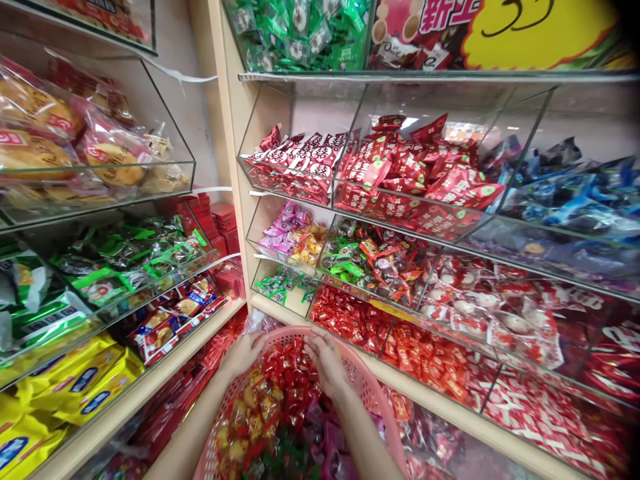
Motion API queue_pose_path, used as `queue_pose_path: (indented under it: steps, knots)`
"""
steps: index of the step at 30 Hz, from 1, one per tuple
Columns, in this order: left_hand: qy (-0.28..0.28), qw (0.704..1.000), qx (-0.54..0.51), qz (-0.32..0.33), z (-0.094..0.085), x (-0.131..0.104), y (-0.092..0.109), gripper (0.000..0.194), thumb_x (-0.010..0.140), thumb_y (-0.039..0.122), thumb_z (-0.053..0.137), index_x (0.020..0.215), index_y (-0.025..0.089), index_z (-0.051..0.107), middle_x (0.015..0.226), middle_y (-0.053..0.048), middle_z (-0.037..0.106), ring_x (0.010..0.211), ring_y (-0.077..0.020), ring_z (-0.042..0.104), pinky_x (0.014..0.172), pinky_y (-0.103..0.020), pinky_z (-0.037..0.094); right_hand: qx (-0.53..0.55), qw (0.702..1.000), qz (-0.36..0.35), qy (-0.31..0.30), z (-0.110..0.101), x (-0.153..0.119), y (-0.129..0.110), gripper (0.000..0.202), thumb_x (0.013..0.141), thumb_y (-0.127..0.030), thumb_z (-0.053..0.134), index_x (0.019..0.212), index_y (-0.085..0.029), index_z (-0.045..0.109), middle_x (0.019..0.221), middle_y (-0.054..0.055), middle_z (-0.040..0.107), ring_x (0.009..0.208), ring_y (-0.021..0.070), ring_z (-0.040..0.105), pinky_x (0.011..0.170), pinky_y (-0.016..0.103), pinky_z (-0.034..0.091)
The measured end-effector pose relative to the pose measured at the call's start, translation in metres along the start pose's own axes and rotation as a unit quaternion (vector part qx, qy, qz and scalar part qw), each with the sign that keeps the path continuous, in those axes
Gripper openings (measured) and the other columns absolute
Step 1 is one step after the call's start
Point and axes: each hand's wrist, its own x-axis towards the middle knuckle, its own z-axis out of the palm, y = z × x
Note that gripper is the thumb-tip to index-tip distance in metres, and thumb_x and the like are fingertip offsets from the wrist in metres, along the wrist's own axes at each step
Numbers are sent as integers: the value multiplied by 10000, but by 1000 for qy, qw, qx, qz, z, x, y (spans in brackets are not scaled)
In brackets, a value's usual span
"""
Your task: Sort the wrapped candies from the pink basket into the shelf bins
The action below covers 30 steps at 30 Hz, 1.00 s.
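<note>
A pink perforated plastic basket (363,353) is below me, filled with wrapped sweets. Red-wrapped candies (290,373) lie at its far side, yellow-gold ones (247,413) at the left, purple ones (330,437) at the right and dark green ones (283,457) nearest me. My left hand (245,352) is at the basket's far left rim, its fingers stretched forward with no candy visible in them. Over the red candies, close to the far rim, my right hand (324,360) has its fingers apart and slightly bent. Its palm side is hidden.
Clear candy bins stand on wooden shelves ahead and to the right, including red packets (400,167) and red-and-white sweets (490,307). On the left are wrapped breads (45,127), green packets (135,253) and yellow packs (85,380). A wooden shelf edge (430,387) runs close beside the basket.
</note>
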Motion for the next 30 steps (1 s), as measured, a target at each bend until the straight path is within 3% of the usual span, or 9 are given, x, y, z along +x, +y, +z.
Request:
queue_pose_path:
  steps: [2, 4, 7, 11, 14, 16, 21, 27, 30]
  knots:
    - [1, 1000, 5, 8, 1, 1, -1, 460, 821, 514, 308, 967, 214, 625, 940, -52, 673, 854, -184, 611, 794, -248, 401, -95, 993, -69, -9, -7, 3, -15, 286, 634, -291, 582, 903, -200, 555, 820, 11, 594, 791, 156, 580, 733, 297, 459]
    - [1, 1000, 12, 15, 0, 1, -2, 462, 827, 513, 298, 943, 211, 628, 901, -52, 675, 819, -178, 613, 764, -243, 403, -222, 965, -136, 21, -17, 13, -35, 292, 669, -293, 520, 940, -188, 551, 820, 27, 589, 708, 161, 562, 683, 319, 460]
    - [-1, 1000, 22, 19, -1, 0, -1, 466, 832, 513, 286, 889, 205, 631, 827, -49, 671, 774, -177, 612, 718, -242, 400, -435, 857, -257, 103, -37, 35, -65, 287, 682, -240, 468, 934, -154, 574, 958, 92, 567, 823, 199, 541, 796, 350, 421]
    - [-1, 1000, 23, 15, -2, -1, 0, 468, 834, 515, 288, 875, 198, 631, 826, -52, 671, 780, -176, 609, 698, -239, 393, -662, 696, -203, 192, -56, 61, -90, 444, 713, -285, 506, 1131, -138, 503, 1181, 176, 459, 1107, 320, 403, 861, 414, 362]
    - [6, 1000, 16, 21, -1, 0, -1, 462, 831, 516, 297, 925, 208, 628, 897, -55, 673, 833, -182, 606, 716, -240, 393, -742, 623, -122, 215, -61, 75, -91, 561, 735, -397, 507, 1209, -107, 435, 1244, 221, 399, 1152, 364, 346, 845, 453, 345]
    - [10, 1000, 12, 26, 0, 0, -1, 461, 830, 520, 298, 945, 214, 624, 923, -54, 672, 849, -184, 605, 726, -241, 394, -758, 605, -97, 224, -61, 84, -86, 635, 734, -482, 490, 1214, -72, 424, 1240, 250, 395, 1159, 371, 337, 866, 466, 314]
    - [9, 999, 1, 34, -1, -2, 1, 458, 836, 507, 291, 902, 204, 628, 881, -45, 673, 789, -169, 608, 721, -235, 396, -742, 610, -74, 268, -55, 96, -67, 787, 692, -606, 469, 1285, -107, 333, 1325, 258, 276, 1190, 394, 261, 860, 544, 264]
    - [4, 1000, 3, 30, -3, -2, 2, 457, 835, 499, 290, 896, 205, 633, 862, -43, 672, 775, -171, 606, 715, -233, 395, -743, 587, -140, 290, -60, 91, -49, 701, 716, -581, 458, 1274, -173, 342, 1298, 237, 286, 1094, 366, 360, 823, 553, 282]
    - [6, 1000, 9, 28, -2, -1, 1, 469, 829, 513, 287, 904, 206, 633, 862, -50, 672, 793, -181, 606, 709, -238, 396, -744, 594, -132, 276, -62, 91, -50, 693, 715, -609, 436, 1265, -196, 352, 1263, 232, 320, 1079, 359, 373, 813, 558, 286]
